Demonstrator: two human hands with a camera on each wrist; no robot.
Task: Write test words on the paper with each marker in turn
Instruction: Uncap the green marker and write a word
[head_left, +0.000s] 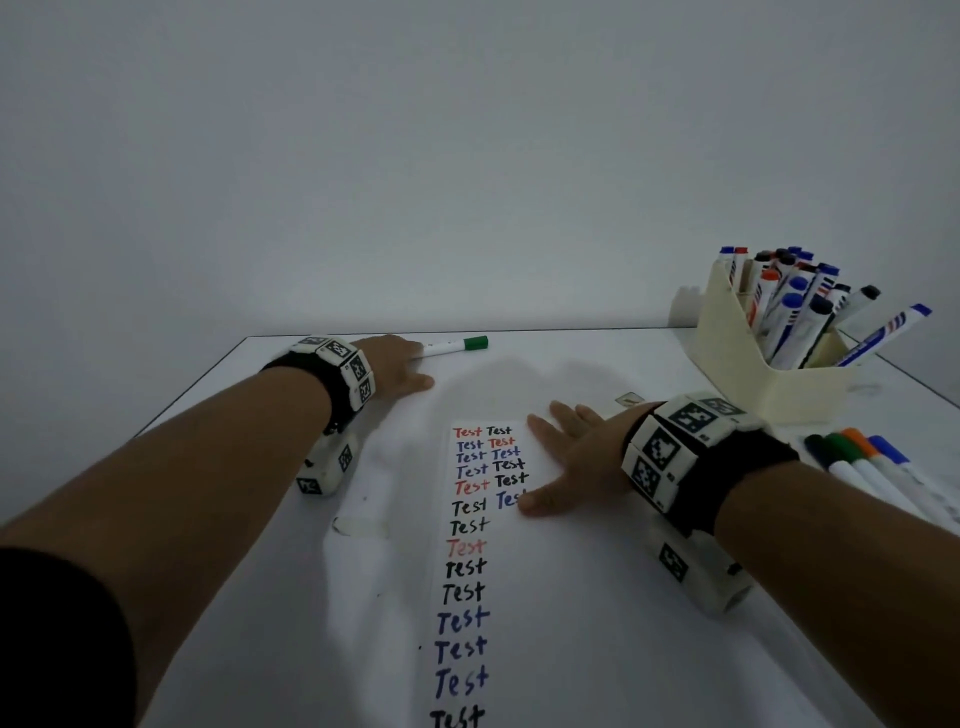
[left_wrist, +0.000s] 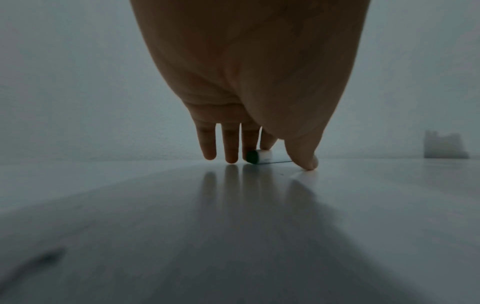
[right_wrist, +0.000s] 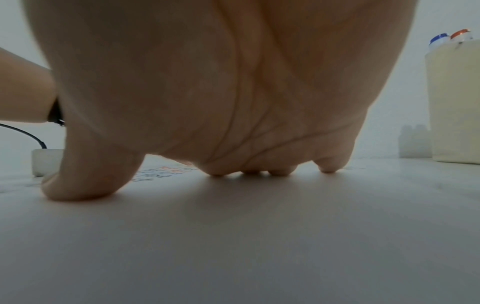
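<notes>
A long white paper strip lies in the middle of the table, with "Test" written down it many times in red, blue and black. My right hand lies flat on the strip's upper right part, fingers spread; in the right wrist view the right hand presses palm down beside the writing on the paper strip. A green-capped white marker lies near the far table edge. My left hand reaches its near end with straight fingers. In the left wrist view the left hand has fingertips touching the marker, thumb on the table.
A cream holder full of several markers stands at the back right; its wall also shows in the right wrist view. Several capped markers lie on the table right of my right wrist. A wall rises just behind the table's far edge.
</notes>
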